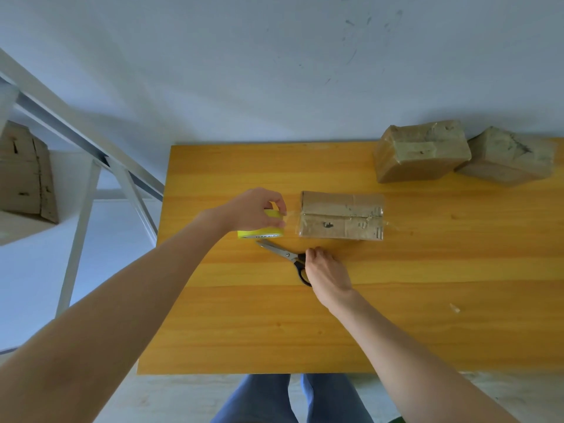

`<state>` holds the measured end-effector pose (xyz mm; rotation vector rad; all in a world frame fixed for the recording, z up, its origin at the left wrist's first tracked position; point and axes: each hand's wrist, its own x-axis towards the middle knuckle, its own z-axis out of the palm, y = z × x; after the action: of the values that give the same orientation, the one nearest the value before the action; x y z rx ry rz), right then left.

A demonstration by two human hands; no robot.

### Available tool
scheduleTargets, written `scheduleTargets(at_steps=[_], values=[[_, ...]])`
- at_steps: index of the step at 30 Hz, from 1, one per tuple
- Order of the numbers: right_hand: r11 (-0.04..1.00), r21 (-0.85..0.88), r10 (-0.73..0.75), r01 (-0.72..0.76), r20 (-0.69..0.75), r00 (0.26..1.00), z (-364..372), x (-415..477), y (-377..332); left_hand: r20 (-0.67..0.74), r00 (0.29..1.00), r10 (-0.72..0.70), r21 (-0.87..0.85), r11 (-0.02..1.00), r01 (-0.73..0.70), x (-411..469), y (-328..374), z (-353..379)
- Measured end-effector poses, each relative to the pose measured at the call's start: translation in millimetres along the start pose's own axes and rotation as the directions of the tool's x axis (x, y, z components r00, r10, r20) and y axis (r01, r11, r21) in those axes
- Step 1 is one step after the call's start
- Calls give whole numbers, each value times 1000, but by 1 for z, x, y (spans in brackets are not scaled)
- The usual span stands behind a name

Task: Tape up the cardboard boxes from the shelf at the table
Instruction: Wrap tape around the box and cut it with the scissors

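Note:
A flat cardboard box (341,215) lies in the middle of the yellow wooden table (305,325), with clear tape along its top seam. A strip of clear tape runs from its left end to a yellow tape roll (259,233). My left hand (253,210) grips that roll from above, just left of the box. Scissors (283,255) lie in front of the box, blades pointing left. My right hand (328,270) rests on their black handles with fingers curled over them.
Two taped cardboard boxes (421,151) (506,157) sit at the table's far right against the white wall. A white metal shelf (79,166) stands to the left with another cardboard box (26,175) on it. A small scrap (454,308) lies on the table at right.

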<state>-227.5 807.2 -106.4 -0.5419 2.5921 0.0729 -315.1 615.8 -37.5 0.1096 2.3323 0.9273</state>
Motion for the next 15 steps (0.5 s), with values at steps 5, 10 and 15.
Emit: scheduleTargets(at_steps=[5, 10, 15], values=[[965, 211, 132, -154, 114, 985, -5, -7, 9, 9, 999, 34, -23, 999, -34, -1, 0, 1], [724, 639, 83, -258, 291, 953, -2, -37, 22, 16, 999, 41, 2, 999, -41, -1, 2, 1], [478, 823, -9, -308, 355, 935, 1, -60, 16, 7, 999, 34, -8, 999, -34, 1, 2, -2]])
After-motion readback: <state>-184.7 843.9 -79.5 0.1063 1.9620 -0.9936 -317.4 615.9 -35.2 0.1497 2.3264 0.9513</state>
